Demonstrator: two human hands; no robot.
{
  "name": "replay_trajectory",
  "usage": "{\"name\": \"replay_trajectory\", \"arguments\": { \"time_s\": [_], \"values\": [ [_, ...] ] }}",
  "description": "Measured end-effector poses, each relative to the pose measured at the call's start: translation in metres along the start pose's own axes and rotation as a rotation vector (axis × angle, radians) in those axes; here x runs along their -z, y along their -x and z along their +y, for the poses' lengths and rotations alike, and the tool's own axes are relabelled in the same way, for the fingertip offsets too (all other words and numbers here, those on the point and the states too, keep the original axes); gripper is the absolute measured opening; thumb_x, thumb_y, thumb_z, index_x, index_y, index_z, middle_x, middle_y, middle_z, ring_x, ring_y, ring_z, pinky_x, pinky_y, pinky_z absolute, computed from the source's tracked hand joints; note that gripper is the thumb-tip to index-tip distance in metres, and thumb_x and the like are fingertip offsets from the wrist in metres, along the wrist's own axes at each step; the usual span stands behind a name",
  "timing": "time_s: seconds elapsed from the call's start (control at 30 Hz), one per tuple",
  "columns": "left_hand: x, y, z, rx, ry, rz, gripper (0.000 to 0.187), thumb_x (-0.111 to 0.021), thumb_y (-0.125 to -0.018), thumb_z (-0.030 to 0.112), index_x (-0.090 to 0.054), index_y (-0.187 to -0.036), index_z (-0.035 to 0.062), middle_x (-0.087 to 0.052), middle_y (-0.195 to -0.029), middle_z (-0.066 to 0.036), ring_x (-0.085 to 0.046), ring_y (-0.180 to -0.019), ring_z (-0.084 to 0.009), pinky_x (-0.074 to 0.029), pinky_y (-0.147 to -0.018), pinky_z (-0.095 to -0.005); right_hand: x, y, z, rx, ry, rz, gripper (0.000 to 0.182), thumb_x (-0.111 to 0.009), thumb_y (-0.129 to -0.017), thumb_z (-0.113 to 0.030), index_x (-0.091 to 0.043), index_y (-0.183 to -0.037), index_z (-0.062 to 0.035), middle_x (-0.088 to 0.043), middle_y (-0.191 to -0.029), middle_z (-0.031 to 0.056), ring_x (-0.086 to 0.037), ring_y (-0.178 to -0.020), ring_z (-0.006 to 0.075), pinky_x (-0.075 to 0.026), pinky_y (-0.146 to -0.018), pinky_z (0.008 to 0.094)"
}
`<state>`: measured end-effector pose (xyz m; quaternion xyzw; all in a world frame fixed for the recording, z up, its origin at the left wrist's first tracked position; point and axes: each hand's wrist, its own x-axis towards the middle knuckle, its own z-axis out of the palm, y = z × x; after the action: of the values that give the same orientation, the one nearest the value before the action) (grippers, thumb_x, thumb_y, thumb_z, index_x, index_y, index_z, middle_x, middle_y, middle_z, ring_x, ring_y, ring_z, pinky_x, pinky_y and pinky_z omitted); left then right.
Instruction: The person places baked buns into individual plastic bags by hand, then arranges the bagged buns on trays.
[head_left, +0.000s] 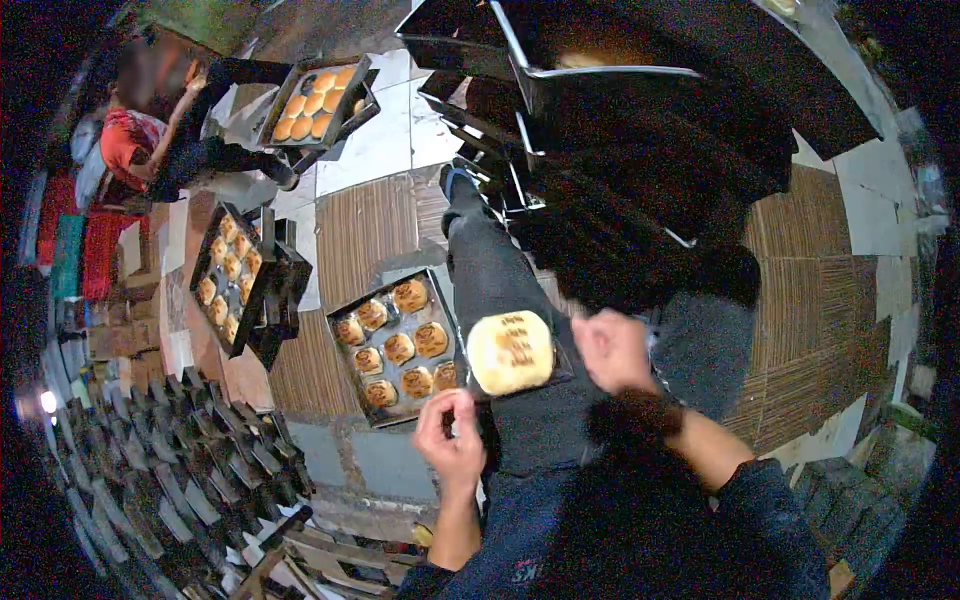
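Above my lap is a round, pale bun (511, 353) with dark brown marks branded on its top. Faint shiny edges around it look like a clear plastic bag. My left hand (450, 440) is closed in a pinch at the bun's lower left, where the corner of the bag seems to be. On the other side, my right hand (612, 350) is curled but smeared by motion, a little apart from the bun; whether it grips anything cannot be made out. Left of my leg, a dark tray (397, 412) holds several similar branded buns.
Another tray of branded buns (228, 277) rests on stacked trays at the left. Farther back, a tray of plain golden buns (318, 103) stands near a seated person (140, 145). Dark empty trays (620, 100) are piled ahead; wooden slats (190, 470) lie at lower left.
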<state>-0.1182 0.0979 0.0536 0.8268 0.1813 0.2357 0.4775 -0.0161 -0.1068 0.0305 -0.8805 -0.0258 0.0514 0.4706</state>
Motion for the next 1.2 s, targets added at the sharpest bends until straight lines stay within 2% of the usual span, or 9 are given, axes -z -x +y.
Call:
{"name": "replay_trajectory", "arguments": {
  "time_s": [0.13,0.23,0.33,0.6,0.63,0.87,0.97,1.03,1.2],
  "values": [
    [0.007,-0.049,0.046,0.236,0.138,-0.033,0.018,-0.064,-0.091,0.014,-0.064,-0.081,-0.0010,-0.060,-0.069,-0.001,-0.056,-0.055,-0.0066,-0.045,-0.049,-0.0217,0.030,-0.032,-0.071,0.668,-0.005,-0.114,0.029,-0.073,-0.077,-0.021,-0.070,-0.104,-0.0094,-0.069,-0.095,0.0082,-0.064,-0.089,0.0253,-0.045,-0.088,0.0414],
    [-0.005,-0.084,0.035,0.224,0.135,-0.156,0.021,-0.064,-0.092,0.021,-0.067,-0.088,0.0008,-0.055,-0.067,0.005,-0.045,-0.055,-0.0026,-0.034,-0.048,-0.0190,-0.001,-0.038,-0.076,0.655,0.356,-0.347,0.069,-0.078,-0.066,-0.016,-0.054,-0.130,-0.0124,-0.060,-0.127,0.0096,-0.060,-0.111,0.0241,-0.039,-0.099,0.0473],
    [-0.011,-0.110,0.037,0.456,0.387,-0.191,0.029,-0.057,-0.095,0.029,-0.065,-0.107,0.0034,-0.049,-0.070,0.009,-0.035,-0.055,-0.0005,-0.027,-0.047,-0.0189,0.040,-0.068,-0.103,0.383,0.126,-0.625,0.062,-0.077,-0.070,-0.022,-0.054,-0.124,0.0001,-0.065,-0.113,0.0175,-0.065,-0.098,0.0310,-0.051,-0.086,0.0402],
    [-0.076,-0.094,0.023,0.228,0.430,-0.299,0.016,-0.057,-0.094,0.018,-0.062,-0.096,0.0027,-0.055,-0.080,0.002,-0.047,-0.070,-0.0072,-0.041,-0.064,-0.0223,0.256,-0.063,-0.219,0.309,-0.387,0.200,0.051,-0.071,-0.074,-0.025,-0.052,-0.114,-0.0003,-0.058,-0.103,0.0066,-0.057,-0.101,0.0156,-0.046,-0.090,0.0296],
    [-0.085,-0.091,0.050,0.089,0.328,-0.370,0.018,-0.059,-0.093,0.018,-0.062,-0.095,0.0011,-0.058,-0.082,0.000,-0.051,-0.074,-0.0082,-0.044,-0.069,-0.0233,0.282,-0.103,-0.193,0.661,-0.071,0.396,0.035,-0.073,-0.080,-0.024,-0.057,-0.103,-0.0021,-0.060,-0.093,0.0028,-0.062,-0.088,0.0138,-0.050,-0.076,0.0280],
    [-0.174,-0.030,-0.006,-0.296,-0.247,-0.927,0.035,-0.070,-0.080,0.029,-0.063,-0.106,0.0071,-0.062,-0.098,-0.017,-0.059,-0.097,-0.0366,-0.048,-0.084,-0.0433,0.288,-0.105,-0.137,0.773,0.271,1.141,0.023,-0.053,-0.094,-0.014,-0.068,-0.099,0.0023,-0.066,-0.080,0.0088,-0.060,-0.067,0.0189,-0.049,-0.066,0.0293],
    [-0.166,-0.032,-0.006,-0.349,-0.082,-1.056,0.024,-0.065,-0.084,0.026,-0.067,-0.097,0.0060,-0.065,-0.093,-0.019,-0.061,-0.092,-0.0377,-0.049,-0.081,-0.0445,0.201,-0.046,-0.079,0.704,0.314,0.652,0.005,-0.066,-0.071,-0.003,-0.066,-0.070,-0.0080,-0.064,-0.069,0.0093,-0.060,-0.056,0.0236,-0.053,-0.062,0.0349],
    [-0.157,-0.034,0.007,-0.298,-0.065,-1.074,0.023,-0.064,-0.086,0.027,-0.068,-0.092,0.0054,-0.065,-0.088,-0.019,-0.062,-0.087,-0.0379,-0.049,-0.078,-0.0451,0.141,-0.020,-0.022,0.446,0.235,-0.045,0.017,-0.069,-0.076,-0.013,-0.069,-0.091,-0.0043,-0.069,-0.095,0.0147,-0.066,-0.086,0.0303,-0.052,-0.076,0.0394],
    [-0.163,-0.028,0.027,-0.226,-0.342,-1.035,0.036,-0.061,-0.089,0.039,-0.067,-0.086,0.0034,-0.065,-0.080,-0.022,-0.062,-0.078,-0.0403,-0.049,-0.071,-0.0463,0.086,0.008,0.053,-0.083,0.174,-0.358,0.020,-0.061,-0.085,-0.017,-0.064,-0.099,-0.0036,-0.064,-0.109,0.0186,-0.061,-0.100,0.0334,-0.049,-0.087,0.0436]
  ]
}}
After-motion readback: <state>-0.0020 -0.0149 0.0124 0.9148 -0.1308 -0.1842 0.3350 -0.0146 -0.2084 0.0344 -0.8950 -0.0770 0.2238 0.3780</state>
